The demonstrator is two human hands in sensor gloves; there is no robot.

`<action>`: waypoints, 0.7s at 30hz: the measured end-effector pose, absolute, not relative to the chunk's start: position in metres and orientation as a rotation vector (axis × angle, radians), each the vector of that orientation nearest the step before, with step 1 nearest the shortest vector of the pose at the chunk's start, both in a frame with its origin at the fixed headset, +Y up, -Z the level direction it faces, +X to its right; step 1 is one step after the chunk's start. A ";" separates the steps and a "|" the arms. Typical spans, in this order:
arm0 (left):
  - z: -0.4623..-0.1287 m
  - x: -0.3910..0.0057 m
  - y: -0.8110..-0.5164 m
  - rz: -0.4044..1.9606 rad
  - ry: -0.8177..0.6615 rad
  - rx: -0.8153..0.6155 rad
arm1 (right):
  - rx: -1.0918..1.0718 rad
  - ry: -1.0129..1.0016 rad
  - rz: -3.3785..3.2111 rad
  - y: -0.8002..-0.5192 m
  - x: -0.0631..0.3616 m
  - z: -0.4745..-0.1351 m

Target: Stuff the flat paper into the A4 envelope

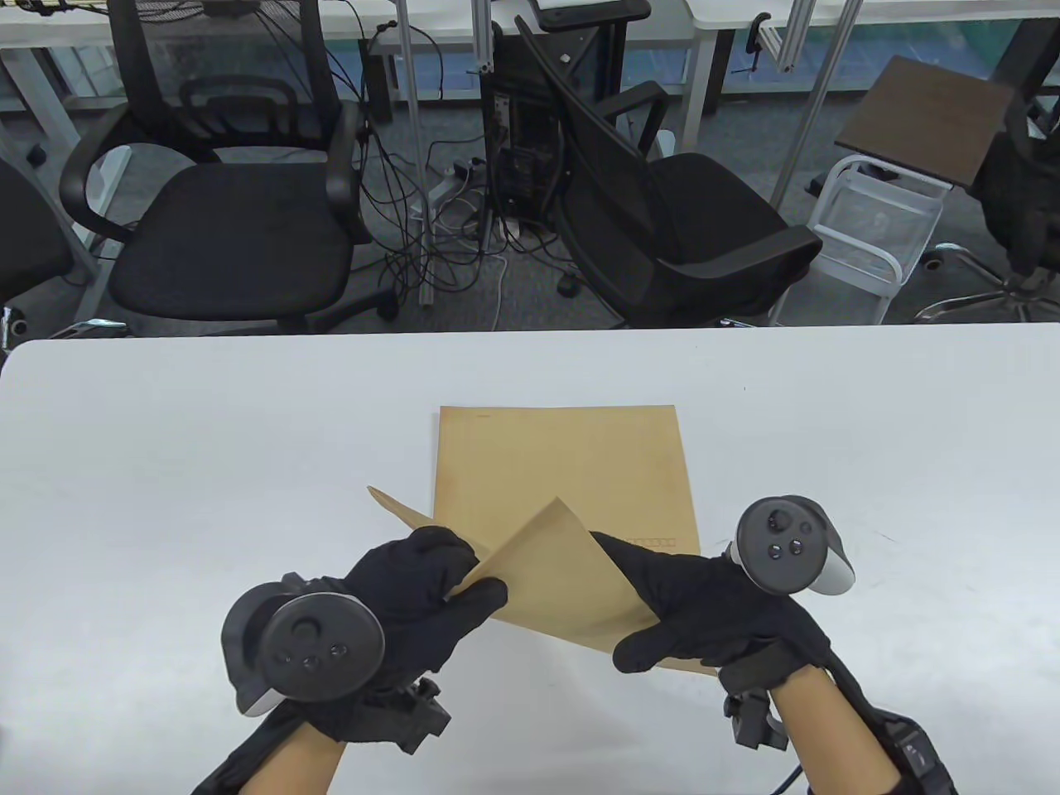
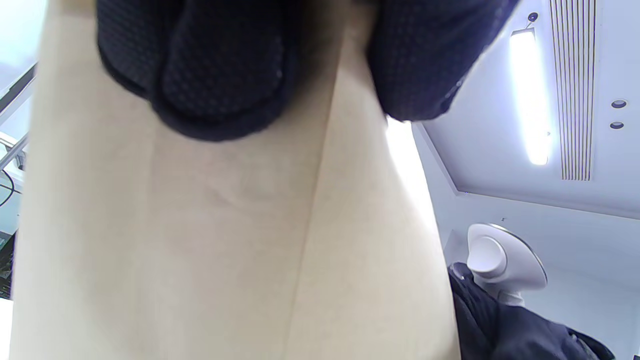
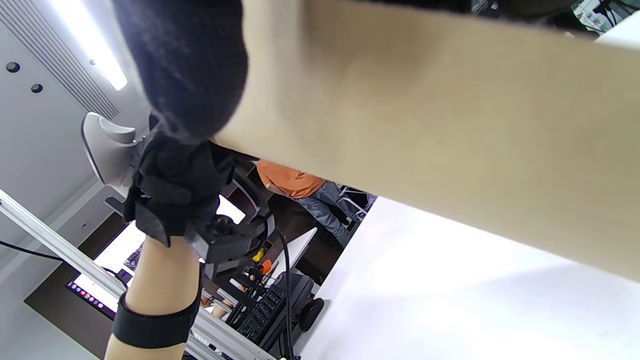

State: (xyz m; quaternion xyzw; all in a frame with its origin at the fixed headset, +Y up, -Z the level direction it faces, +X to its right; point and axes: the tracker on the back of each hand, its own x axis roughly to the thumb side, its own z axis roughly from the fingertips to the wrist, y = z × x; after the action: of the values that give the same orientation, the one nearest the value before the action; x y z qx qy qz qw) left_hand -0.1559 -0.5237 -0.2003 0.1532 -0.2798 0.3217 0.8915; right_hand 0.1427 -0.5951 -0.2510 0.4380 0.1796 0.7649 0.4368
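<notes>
A matt brown kraft-paper envelope (image 1: 563,480) lies on a smooth white worktop (image 1: 166,464) with a faint satin sheen. Both hands, the left hand (image 1: 414,596) and the right hand (image 1: 696,604), wear black knitted cloth gloves, their fingertips (image 2: 220,85) dotted with a fine grip texture. The trackers (image 1: 787,546) are smooth grey and white plastic; the chairs (image 1: 232,240) behind have black mesh fabric.

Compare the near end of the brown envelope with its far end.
The envelope's near end is lifted off the table and bent upward; its far end lies flat. The left hand and right hand grip the near end; nothing touches the far end. Both are the same brown paper.
</notes>
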 end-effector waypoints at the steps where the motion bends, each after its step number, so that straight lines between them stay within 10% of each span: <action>1: -0.202 -0.157 -0.525 0.666 -0.589 0.319 | 1.093 0.449 1.898 -0.598 0.143 -0.252; 15: -0.212 -0.186 -0.561 0.738 -0.568 0.232 | 1.029 0.024 2.229 -0.550 0.171 -0.234; 21: -0.201 -0.197 -0.623 0.445 -0.427 0.217 | 0.892 -0.254 2.409 -0.536 0.191 -0.236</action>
State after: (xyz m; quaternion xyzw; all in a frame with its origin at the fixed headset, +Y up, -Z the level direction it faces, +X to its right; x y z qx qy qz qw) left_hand -0.1973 -0.6227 -0.2009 0.1067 -0.2099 0.2186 0.9470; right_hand 0.1914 -0.5360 -0.2364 0.3319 -0.0946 0.8969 0.2764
